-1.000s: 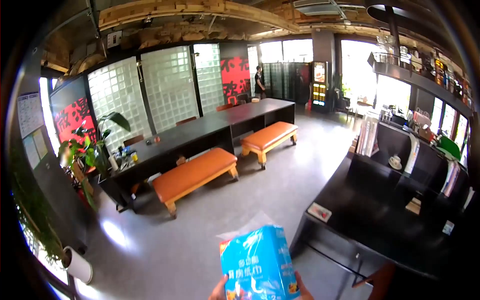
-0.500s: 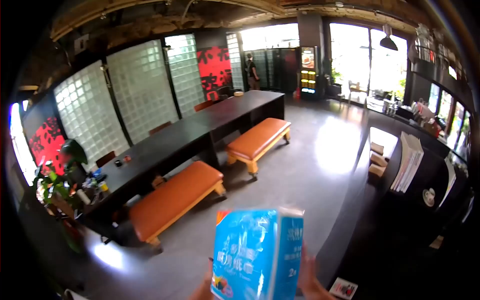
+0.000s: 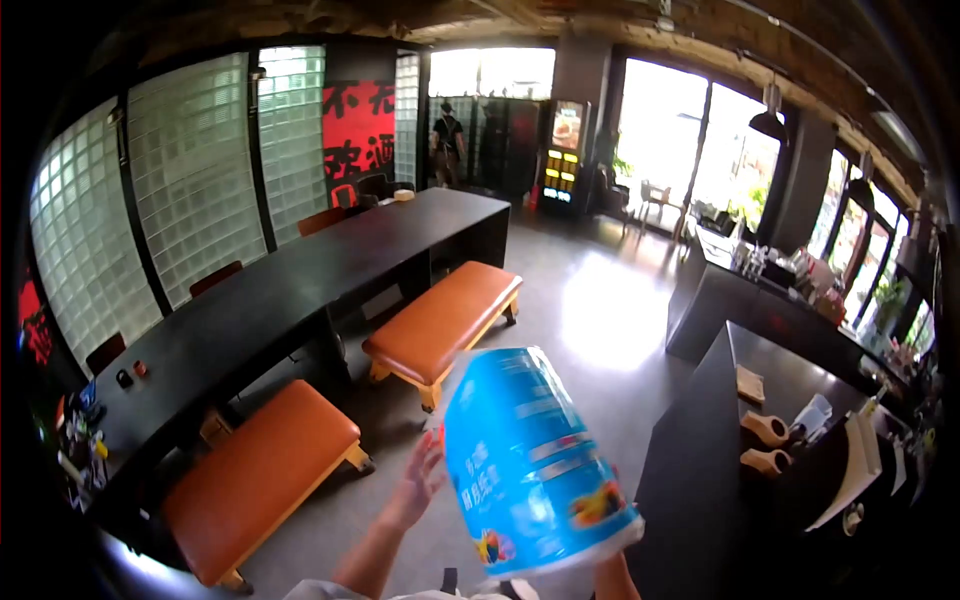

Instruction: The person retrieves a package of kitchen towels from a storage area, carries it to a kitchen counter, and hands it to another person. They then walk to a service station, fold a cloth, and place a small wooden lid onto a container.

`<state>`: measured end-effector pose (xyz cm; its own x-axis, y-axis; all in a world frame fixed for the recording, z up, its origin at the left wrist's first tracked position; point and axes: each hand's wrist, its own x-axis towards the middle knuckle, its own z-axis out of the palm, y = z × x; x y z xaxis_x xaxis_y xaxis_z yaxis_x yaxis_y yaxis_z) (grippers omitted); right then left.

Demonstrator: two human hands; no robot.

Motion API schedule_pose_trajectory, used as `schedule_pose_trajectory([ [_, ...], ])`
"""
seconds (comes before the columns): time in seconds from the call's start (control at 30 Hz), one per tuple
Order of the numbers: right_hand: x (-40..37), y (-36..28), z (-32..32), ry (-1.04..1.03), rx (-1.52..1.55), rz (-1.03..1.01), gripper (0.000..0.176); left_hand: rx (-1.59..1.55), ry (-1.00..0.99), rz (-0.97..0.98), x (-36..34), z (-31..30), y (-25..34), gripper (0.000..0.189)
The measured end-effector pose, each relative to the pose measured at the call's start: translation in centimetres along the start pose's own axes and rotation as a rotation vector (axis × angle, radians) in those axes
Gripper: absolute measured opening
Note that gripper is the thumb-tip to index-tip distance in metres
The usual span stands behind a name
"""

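A blue plastic-wrapped package [image 3: 540, 465] with white print and small fruit pictures is held up, tilted, at the lower middle. My left hand [image 3: 415, 485] is beside its left edge, fingers spread and slightly blurred; whether the fingertips touch the wrap is hard to tell. Behind the package's lower right side is my right hand [image 3: 617, 572], which supports it; most of that hand is hidden, and mainly the wrist shows.
A long black table [image 3: 330, 260] runs along the left, with orange benches [image 3: 445, 320] beside it. Dark counters [image 3: 690, 440] stand at the right, holding wooden pieces [image 3: 765, 428]. A person [image 3: 447, 140] stands at the far back.
The package has turned and tilted. My left hand has come off its side and opened. The view has shifted right, showing more of the counters. The distant person has moved and turned.
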<state>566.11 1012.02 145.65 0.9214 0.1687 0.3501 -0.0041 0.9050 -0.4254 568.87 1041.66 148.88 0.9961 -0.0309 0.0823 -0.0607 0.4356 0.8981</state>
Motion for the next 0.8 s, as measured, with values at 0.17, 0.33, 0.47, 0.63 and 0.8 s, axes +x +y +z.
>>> schedule_pose_trajectory([
  [0.17,10.4,5.1,-6.8,0.224,-0.25,0.27,0.083,-0.343,-0.095,-0.443,11.5,-0.6,-8.1,0.084],
  [0.33,20.8,3.8,-16.0,0.314,-0.22,0.384,0.088,-0.4,-0.21,-0.431,25.1,-2.7,-8.8,0.082],
  [0.47,33.9,-1.6,-13.5,0.155,-0.074,0.165,0.09,-0.542,-0.402,-0.035,33.6,1.1,4.0,0.071],
  [0.63,44.6,-0.5,-24.9,-0.082,0.119,0.17,0.082,0.239,-0.161,-0.038,47.3,-2.2,-10.7,0.088],
  [0.8,53.4,-2.1,-26.6,0.334,-0.194,0.304,0.079,0.486,-0.318,-0.402,57.5,0.3,-16.1,0.096],
])
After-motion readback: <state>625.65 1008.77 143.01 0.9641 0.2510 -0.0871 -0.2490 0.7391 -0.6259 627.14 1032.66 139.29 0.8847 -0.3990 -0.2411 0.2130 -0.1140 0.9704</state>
